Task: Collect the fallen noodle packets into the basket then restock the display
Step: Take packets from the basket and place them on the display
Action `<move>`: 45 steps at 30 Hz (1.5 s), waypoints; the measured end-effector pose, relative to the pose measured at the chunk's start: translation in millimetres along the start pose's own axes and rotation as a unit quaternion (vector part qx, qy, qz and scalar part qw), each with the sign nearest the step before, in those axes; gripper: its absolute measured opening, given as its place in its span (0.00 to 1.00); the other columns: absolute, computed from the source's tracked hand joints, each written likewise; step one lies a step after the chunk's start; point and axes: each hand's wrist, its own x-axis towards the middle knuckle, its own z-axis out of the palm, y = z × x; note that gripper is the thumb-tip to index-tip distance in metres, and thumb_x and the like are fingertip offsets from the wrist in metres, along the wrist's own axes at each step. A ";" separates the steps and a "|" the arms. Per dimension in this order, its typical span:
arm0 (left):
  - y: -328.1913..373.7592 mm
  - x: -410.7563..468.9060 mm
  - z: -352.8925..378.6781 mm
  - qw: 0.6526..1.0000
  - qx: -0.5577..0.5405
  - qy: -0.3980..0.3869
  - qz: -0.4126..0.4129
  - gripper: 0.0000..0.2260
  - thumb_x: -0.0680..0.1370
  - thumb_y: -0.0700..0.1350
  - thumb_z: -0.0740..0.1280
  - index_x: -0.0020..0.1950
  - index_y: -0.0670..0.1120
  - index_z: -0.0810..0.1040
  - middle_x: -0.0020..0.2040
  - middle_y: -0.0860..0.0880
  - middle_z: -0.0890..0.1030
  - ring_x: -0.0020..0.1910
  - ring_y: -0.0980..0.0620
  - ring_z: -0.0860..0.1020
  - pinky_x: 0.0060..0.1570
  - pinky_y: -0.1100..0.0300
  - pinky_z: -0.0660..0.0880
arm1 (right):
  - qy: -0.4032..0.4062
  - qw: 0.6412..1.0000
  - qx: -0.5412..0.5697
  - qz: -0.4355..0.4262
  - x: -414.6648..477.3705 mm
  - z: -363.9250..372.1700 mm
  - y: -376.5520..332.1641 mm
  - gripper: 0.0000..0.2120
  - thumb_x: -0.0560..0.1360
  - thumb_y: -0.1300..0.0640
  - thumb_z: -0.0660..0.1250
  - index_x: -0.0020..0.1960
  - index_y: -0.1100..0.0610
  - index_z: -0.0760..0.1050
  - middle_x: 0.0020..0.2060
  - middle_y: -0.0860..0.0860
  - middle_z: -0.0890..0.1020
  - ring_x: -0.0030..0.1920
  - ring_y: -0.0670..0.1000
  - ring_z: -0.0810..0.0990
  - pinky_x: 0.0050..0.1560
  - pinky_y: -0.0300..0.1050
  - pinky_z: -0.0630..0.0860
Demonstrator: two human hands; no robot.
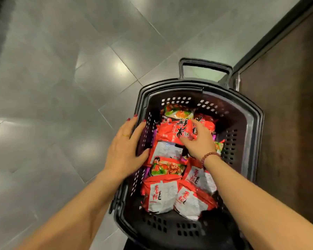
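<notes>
While one basket (251, 123) right of centre is holding at least eight noodle packets (161, 193), the left hand (125, 150) is resting flat on its left wall and the right hand (199, 143) is pinching one red packet (170, 132).

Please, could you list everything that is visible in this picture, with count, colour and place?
Perforated plastic basket with handle: one, black, centre-right.
Plastic noodle packets: at least eight, mostly red, piled inside the basket.
Tiled floor: one, grey, glossy, left and top.
Wooden panel: one, dark brown, right of the basket.
Left hand: one, gold ring, fingers flat on the basket's left rim.
Right hand: one, red bead bracelet, fingers curled on the top packet.
</notes>
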 end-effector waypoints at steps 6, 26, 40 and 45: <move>-20.1 12.7 38.6 0.998 -0.039 0.049 0.007 0.35 0.72 0.41 0.72 0.77 0.42 0.63 0.77 0.47 0.61 0.76 0.46 0.58 0.72 0.67 0.50 | 0.035 0.983 0.137 0.114 64.6 31.0 22.9 0.42 0.70 0.47 0.75 0.75 0.59 0.59 0.71 0.55 0.68 0.69 0.54 0.69 0.69 0.51 0.67; -0.8 16.2 28.6 0.998 0.021 0.061 -0.004 0.30 0.74 0.44 0.72 0.74 0.41 0.67 0.76 0.45 0.64 0.77 0.45 0.56 0.71 0.57 0.54 | -0.103 0.973 0.194 0.071 20.6 -31.5 27.3 0.36 0.53 0.47 0.83 0.59 0.52 0.78 0.58 0.50 0.81 0.59 0.51 0.79 0.63 0.53 0.75; 64.1 32.0 32.3 0.786 -0.499 -0.301 -0.207 0.23 0.70 0.39 0.77 0.62 0.49 0.75 0.54 0.50 0.84 0.52 0.52 0.83 0.53 0.55 0.80 | -0.184 0.975 -0.035 -0.123 -4.9 -79.6 8.3 0.27 0.62 0.54 0.81 0.59 0.44 0.76 0.55 0.39 0.78 0.56 0.40 0.76 0.60 0.33 0.70; 57.4 11.5 65.6 0.705 -0.588 -0.114 -0.380 0.20 0.67 0.36 0.77 0.58 0.42 0.79 0.52 0.42 0.84 0.49 0.44 0.84 0.52 0.46 0.80 | 0.086 0.970 0.222 0.040 -2.3 -66.9 49.8 0.26 0.68 0.64 0.76 0.65 0.58 0.73 0.57 0.52 0.79 0.53 0.45 0.77 0.52 0.29 0.74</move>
